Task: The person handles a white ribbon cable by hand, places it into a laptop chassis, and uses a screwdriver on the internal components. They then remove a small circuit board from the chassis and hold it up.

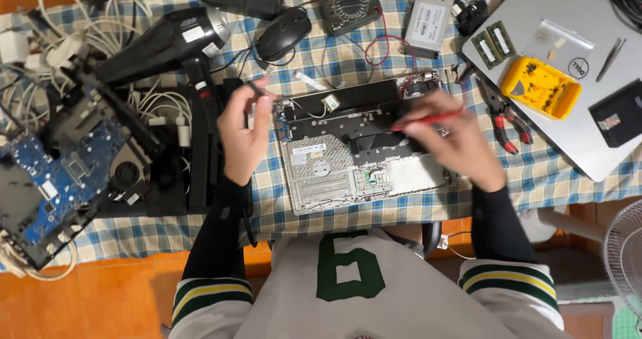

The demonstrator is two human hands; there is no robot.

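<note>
Red screwdriver [428, 119] lies level, tip pointing left

Opened laptop base [354, 155] flat, red screwdriver [428, 120] across it

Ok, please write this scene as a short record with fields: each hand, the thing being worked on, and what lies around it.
work piece: opened laptop base, on checked cloth
left hand: holds small dark tool at base's left rear corner
right hand: holds red screwdriver over the base
left of base: hair dryer, blue circuit board, white cables
behind: mouse, multimeter
right: silver laptop lid with yellow tray, red pliers
</note>
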